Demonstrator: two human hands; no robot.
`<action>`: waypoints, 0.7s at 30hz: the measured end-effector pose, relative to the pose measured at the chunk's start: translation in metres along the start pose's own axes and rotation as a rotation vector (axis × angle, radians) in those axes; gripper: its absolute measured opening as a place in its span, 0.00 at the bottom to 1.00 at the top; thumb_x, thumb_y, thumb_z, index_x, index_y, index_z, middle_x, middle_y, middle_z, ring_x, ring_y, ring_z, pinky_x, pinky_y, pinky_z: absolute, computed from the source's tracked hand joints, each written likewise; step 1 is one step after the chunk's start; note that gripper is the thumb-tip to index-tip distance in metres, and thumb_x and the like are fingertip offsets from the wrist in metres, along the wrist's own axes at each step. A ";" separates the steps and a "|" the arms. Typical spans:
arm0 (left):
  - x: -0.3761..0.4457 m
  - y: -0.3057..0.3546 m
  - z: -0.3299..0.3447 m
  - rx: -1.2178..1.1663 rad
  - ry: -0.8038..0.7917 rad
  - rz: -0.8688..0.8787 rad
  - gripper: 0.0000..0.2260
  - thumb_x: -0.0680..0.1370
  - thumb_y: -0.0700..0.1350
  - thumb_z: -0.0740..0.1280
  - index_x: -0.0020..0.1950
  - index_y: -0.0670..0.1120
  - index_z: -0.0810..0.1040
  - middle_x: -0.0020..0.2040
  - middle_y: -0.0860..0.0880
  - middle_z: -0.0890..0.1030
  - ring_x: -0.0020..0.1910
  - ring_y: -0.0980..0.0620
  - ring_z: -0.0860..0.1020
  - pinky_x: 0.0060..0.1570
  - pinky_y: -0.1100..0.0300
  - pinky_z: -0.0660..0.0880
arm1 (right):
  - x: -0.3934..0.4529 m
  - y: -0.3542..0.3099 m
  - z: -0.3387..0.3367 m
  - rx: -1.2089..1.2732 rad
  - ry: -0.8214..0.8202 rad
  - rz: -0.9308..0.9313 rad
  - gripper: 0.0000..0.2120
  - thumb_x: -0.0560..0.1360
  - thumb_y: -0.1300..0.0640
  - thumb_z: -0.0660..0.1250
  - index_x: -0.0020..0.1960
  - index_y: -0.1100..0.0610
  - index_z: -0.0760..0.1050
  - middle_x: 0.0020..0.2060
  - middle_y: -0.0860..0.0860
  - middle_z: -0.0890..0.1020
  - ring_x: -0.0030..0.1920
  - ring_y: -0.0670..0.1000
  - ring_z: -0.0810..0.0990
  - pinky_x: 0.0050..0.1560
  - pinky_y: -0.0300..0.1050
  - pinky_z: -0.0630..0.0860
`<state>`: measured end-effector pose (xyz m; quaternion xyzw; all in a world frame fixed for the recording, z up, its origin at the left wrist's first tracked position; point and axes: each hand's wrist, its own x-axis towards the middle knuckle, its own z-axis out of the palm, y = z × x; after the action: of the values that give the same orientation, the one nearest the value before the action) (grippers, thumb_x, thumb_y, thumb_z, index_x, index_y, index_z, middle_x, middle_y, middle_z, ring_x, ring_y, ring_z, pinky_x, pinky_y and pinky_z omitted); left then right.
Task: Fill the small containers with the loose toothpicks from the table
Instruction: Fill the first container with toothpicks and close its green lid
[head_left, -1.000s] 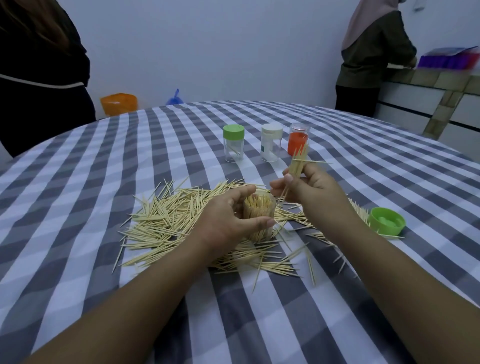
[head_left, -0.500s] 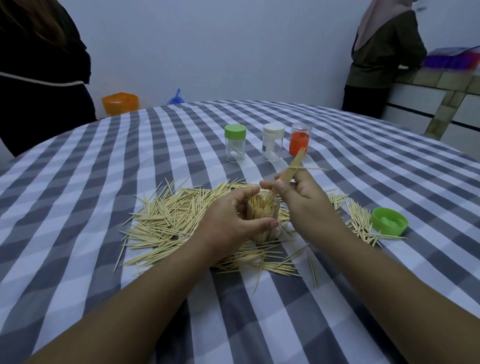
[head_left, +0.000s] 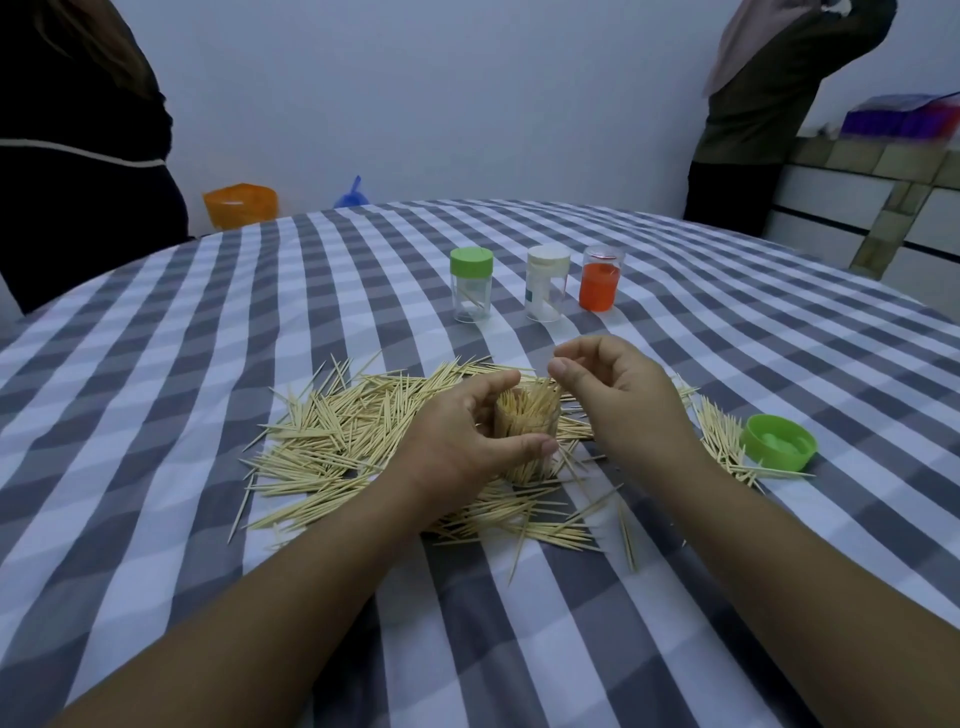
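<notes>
The left hand (head_left: 457, 441) is wrapping its thumb and fingers round a clear container (head_left: 527, 421) standing upright in the middle of the toothpick pile (head_left: 353, 441) on the checked worktop (head_left: 156, 364), and the container is looking nearly packed with toothpicks standing on end. The right hand (head_left: 618, 395) is hovering just above and to the right of the open mouth, its fingers loosely curled and its thumb tip close to the sticks' upper ends; whether that grip is pinching a last stick or two or holding nothing, I cannot tell. The main risk from here is crowding: with the container this full, pressing more sticks in is likely to splay the ones already standing, pushing some over the rim or jamming them crosswise so the green lid (head_left: 779, 449), lying open-side up well to the right, would not seat. A second risk is tipping, since the container is resting on loose sticks rather than on flat cloth, so a slack left grip could let it rock and spill. Three more containers are waiting farther back, well apart from both hands: a green-capped container (head_left: 471, 286) that looks almost empty, a white-capped container (head_left: 546, 283) and an orange container (head_left: 600, 280).
</notes>
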<state>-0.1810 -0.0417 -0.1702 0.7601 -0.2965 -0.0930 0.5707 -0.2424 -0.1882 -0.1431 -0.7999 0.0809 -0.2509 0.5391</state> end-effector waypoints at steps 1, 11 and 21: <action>0.000 0.000 0.000 0.003 0.000 -0.002 0.38 0.59 0.51 0.78 0.68 0.48 0.72 0.58 0.50 0.81 0.56 0.56 0.80 0.60 0.62 0.74 | 0.000 0.001 0.000 -0.009 0.011 -0.016 0.03 0.76 0.54 0.67 0.44 0.46 0.76 0.41 0.44 0.81 0.45 0.42 0.79 0.47 0.38 0.74; 0.000 -0.001 -0.001 -0.010 -0.009 0.017 0.38 0.59 0.51 0.78 0.68 0.46 0.73 0.57 0.49 0.81 0.54 0.54 0.81 0.58 0.56 0.77 | -0.001 0.001 0.001 -0.108 -0.083 -0.020 0.06 0.73 0.56 0.70 0.49 0.53 0.83 0.46 0.42 0.81 0.49 0.40 0.78 0.52 0.36 0.74; 0.002 -0.004 -0.002 0.011 0.012 0.011 0.34 0.62 0.46 0.80 0.66 0.48 0.74 0.57 0.51 0.82 0.55 0.56 0.80 0.59 0.55 0.77 | -0.003 -0.002 0.004 -0.151 -0.131 -0.058 0.04 0.73 0.53 0.70 0.44 0.51 0.84 0.50 0.45 0.81 0.53 0.45 0.78 0.57 0.47 0.74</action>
<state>-0.1775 -0.0405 -0.1725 0.7620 -0.2979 -0.0838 0.5689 -0.2438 -0.1828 -0.1430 -0.8551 0.0410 -0.2066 0.4738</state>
